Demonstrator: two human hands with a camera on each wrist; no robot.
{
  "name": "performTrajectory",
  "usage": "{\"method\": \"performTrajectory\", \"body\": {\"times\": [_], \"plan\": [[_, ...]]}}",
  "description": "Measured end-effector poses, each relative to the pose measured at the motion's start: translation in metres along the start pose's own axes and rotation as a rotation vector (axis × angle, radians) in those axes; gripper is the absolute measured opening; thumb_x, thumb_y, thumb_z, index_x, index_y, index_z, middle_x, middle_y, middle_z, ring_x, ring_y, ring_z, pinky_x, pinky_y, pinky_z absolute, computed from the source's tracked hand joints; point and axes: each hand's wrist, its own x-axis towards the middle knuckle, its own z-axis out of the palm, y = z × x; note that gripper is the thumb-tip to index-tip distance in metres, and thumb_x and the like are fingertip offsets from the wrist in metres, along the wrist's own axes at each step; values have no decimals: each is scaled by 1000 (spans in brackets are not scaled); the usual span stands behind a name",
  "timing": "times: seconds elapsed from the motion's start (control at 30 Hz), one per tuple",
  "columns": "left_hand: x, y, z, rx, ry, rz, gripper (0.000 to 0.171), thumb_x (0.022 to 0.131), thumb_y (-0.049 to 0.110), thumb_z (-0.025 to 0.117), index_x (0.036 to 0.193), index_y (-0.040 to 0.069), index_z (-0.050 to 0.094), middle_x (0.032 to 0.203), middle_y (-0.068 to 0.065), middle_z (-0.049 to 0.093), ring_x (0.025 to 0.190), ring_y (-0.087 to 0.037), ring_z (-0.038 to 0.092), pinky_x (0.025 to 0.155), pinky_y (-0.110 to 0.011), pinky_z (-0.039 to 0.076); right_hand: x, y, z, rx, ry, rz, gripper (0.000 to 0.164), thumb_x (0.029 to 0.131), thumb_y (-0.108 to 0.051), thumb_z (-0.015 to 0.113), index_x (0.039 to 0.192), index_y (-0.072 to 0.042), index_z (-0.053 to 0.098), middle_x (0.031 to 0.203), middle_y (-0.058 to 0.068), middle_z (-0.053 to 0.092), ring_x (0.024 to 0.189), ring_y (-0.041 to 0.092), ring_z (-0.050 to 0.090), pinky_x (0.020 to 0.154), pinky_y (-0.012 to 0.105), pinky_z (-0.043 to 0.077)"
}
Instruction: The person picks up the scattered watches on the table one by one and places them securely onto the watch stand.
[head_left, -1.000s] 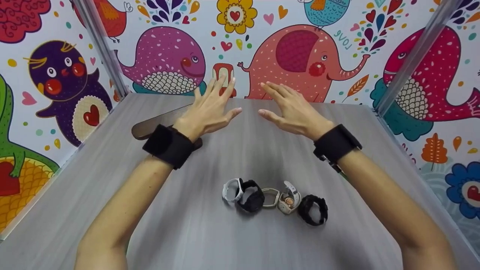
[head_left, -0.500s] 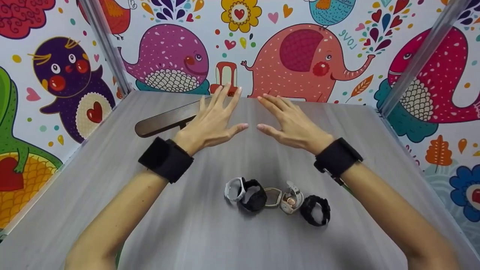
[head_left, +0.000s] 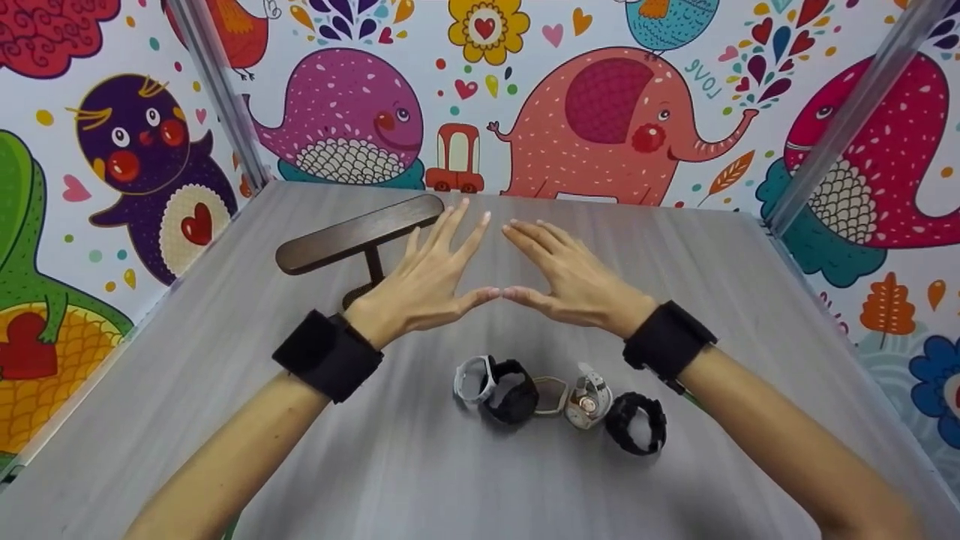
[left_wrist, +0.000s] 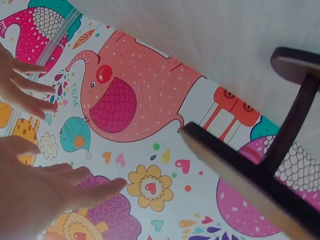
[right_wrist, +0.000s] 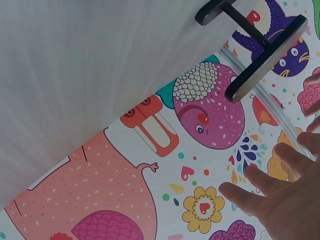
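Observation:
My left hand [head_left: 424, 281] and right hand [head_left: 577, 281] hover over the table with fingers spread and nothing held. Their thumb tips meet or nearly meet. Behind the left hand stands a dark brown T-shaped display stand [head_left: 360, 234], its base partly hidden by that hand. Nearer me, watches lie in a row: a white watch [head_left: 474, 380], a black watch [head_left: 511, 396], a thin beige band [head_left: 552, 396], a white-strapped watch [head_left: 589, 401] and another black watch [head_left: 636, 424]. The stand [left_wrist: 265, 172] also shows in the left wrist view, apart from the fingers.
The grey table [head_left: 420, 480] is bounded by printed cartoon panels [head_left: 465, 67] at the back and sides. Metal posts [head_left: 225, 97] rise at its back corners. Black bands [head_left: 330, 356] are strapped around both wrists.
Both hands have drawn back toward me and closer together, bringing the thumb tips near each other. More of the stand is uncovered. The watches keep their places on the table.

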Motion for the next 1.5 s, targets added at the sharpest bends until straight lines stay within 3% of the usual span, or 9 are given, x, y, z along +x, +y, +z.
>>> {"method": "performTrajectory", "body": {"times": [0.33, 0.67, 1.03, 1.5], "plan": [[-19, -2, 19, -65, 5, 15, 97, 91, 69, 55, 161, 13, 19, 169, -16, 9, 156, -39, 13, 119, -72, 19, -8, -4, 18, 26, -24, -42, 84, 95, -56, 59, 160, -14, 26, 163, 11, 32, 150, 39, 29, 121, 63, 26], [-36, -2, 41, -105, -11, 22, 99, 87, 68, 61, 161, 15, 23, 168, -17, 13, 155, -40, 15, 117, -74, 20, -20, -1, 37, 14, -46, -91, 89, 90, -60, 62, 158, -12, 30, 158, 13, 40, 144, 36, 40, 117, 62, 35], [-52, -4, 65, -141, 0, 35, 98, 84, 68, 65, 157, 11, 32, 157, -22, 34, 145, -41, 35, 115, -67, 32, -32, -3, 54, 21, -73, -117, 88, 90, -60, 63, 156, -10, 33, 156, 13, 43, 141, 35, 44, 116, 59, 38], [-62, -4, 93, -193, -116, -8, 95, 85, 62, 70, 157, 12, 33, 159, -20, 30, 147, -40, 33, 110, -71, 36, -33, -9, 68, -2, -118, -172, 92, 86, -64, 66, 154, -9, 37, 156, 13, 43, 140, 33, 46, 114, 56, 41]]}}
